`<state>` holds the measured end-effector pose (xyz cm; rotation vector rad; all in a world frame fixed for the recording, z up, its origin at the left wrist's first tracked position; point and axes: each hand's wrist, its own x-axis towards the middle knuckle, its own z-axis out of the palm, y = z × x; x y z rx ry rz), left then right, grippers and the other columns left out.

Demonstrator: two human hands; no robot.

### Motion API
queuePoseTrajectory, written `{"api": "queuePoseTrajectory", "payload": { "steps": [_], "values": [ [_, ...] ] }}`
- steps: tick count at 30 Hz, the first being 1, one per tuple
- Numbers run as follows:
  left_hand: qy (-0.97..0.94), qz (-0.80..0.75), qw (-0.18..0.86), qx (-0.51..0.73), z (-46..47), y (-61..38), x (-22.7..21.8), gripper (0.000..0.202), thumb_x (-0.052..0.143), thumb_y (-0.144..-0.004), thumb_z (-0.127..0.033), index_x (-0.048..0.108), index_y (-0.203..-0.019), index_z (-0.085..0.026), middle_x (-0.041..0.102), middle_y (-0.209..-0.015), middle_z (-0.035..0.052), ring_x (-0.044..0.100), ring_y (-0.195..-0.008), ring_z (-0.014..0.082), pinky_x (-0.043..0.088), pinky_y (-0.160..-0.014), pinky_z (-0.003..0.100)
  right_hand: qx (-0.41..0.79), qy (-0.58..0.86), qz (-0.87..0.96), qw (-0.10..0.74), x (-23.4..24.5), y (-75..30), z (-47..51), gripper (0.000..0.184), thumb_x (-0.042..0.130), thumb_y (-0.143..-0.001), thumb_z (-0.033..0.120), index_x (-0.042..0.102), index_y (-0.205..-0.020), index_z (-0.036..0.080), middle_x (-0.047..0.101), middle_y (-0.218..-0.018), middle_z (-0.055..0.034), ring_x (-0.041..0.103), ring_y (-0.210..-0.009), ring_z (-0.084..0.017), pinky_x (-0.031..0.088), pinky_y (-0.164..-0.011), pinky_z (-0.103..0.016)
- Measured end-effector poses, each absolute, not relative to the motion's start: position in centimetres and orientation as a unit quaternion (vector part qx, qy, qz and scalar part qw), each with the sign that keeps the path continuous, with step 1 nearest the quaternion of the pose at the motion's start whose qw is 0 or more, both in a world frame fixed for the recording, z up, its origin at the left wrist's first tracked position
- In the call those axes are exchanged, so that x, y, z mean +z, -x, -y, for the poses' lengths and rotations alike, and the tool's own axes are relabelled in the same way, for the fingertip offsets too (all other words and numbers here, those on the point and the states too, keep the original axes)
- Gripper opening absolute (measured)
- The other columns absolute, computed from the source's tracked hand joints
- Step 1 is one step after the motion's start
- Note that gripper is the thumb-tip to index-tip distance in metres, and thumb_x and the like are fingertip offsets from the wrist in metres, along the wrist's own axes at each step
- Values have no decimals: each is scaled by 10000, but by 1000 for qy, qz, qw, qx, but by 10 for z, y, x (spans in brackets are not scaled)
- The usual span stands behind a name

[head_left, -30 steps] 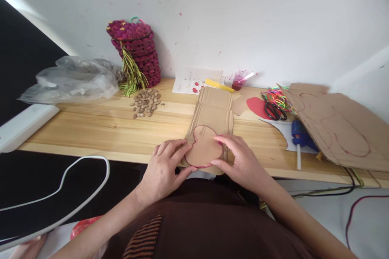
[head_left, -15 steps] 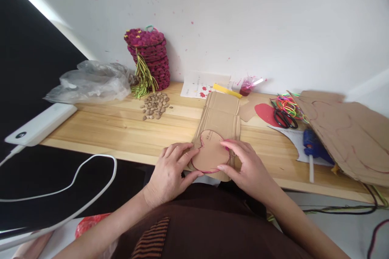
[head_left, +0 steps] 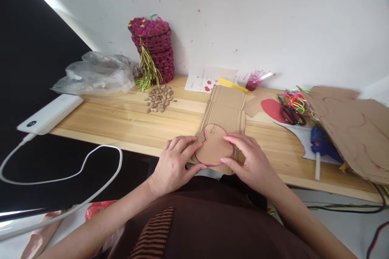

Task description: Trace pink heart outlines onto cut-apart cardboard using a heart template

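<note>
A heart-shaped cardboard cutout point(head_left: 215, 147) with a dark red edge lies on a folded strip of cardboard point(head_left: 227, 99) near the table's front edge. My left hand point(head_left: 179, 160) grips the heart's left side, thumb at the lower edge and fingertips by the notch. On the other side, my right hand point(head_left: 251, 158) holds the rim between thumb and fingers, with its index finger near the upper right. Small printed marks show on the heart's upper part. Both palms hide portions of the strip beneath.
Nutshells point(head_left: 160, 98) lie in a pile before a purple woven container point(head_left: 154, 50). A plastic bag point(head_left: 97, 73) and white power bank point(head_left: 50, 114) are at left. Rightward are a red paper piece point(head_left: 273, 110), black-handled scissors point(head_left: 291, 114), blue glue gun point(head_left: 319, 141) and large cardboard point(head_left: 349, 129).
The whole view has shifted slightly, so everything appears a little higher and further right. Both hands keep the same hold on the cardboard heart.
</note>
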<state>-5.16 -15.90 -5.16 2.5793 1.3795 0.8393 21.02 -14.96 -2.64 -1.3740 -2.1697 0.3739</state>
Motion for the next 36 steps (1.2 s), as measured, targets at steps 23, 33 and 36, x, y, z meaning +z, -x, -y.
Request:
{"api": "queuePoseTrajectory", "payload": {
  "steps": [23, 33, 36],
  "values": [
    [-821, -402, 130, 384, 161, 58, -45, 516, 726, -867, -388, 576, -1327, -207, 662, -1202, 91, 594, -1132, 224, 514, -996, 402, 136, 514, 811, 245, -26, -210, 149, 433, 696, -869, 386, 625, -1254, 200, 631, -1314, -119, 550, -1219, -308, 449, -1033, -501],
    [-779, -410, 118, 460, 153, 60, -33, 394, 600, -936, -97, 612, -1303, -241, 725, -1145, 52, 695, -1021, 144, 591, -921, 303, 136, 509, 812, 251, -26, -210, 149, 423, 689, -870, 373, 622, -1256, 213, 631, -1318, -125, 556, -1218, -320, 455, -1029, -525],
    [-811, -364, 143, 436, 150, 58, -29, 97, 689, -896, -179, 729, -981, -203, 742, -947, 40, 701, -871, 139, 607, -806, 271, 138, 509, 813, 246, -26, -210, 149, 412, 683, -875, 365, 621, -1253, 215, 628, -1319, -130, 555, -1215, -326, 461, -1018, -534]
  ]
}}
